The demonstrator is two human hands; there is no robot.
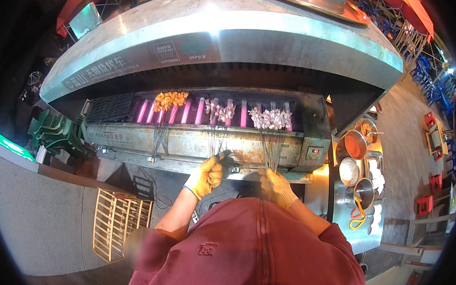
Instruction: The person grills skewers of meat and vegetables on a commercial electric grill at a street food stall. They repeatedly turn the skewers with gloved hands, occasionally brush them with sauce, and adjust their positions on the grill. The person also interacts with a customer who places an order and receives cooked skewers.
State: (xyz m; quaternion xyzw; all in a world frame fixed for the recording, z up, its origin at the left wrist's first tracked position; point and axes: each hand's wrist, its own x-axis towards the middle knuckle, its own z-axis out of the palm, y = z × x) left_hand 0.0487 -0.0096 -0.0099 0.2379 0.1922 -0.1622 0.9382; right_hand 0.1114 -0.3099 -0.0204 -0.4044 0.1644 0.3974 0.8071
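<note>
My right hand (276, 184), in a yellow work glove, grips the lower ends of a bunch of metal skewers (270, 146). Their pale, pinkish meat pieces (271, 119) lie over the right part of an electric grill (173, 139). My left hand (206, 177), gloved alike, is curled at the lower ends of the middle skewers (215, 141), which carry less of the pale meat (220, 111). Something dark shows at its fingertips; whether it holds the skewers is hidden. Farther left rests a bunch with browned orange meat (170, 100), untouched by either hand.
Pink-glowing heating tubes (199, 110) cross the grill bed beneath a metal hood (227, 45). On the right, a steel side table (362, 234) bears bowls, including one of red seasoning (355, 144), and yellow-handled tools (357, 217). A wooden slatted rack (120, 223) stands lower left, near stacked green chairs (53, 128).
</note>
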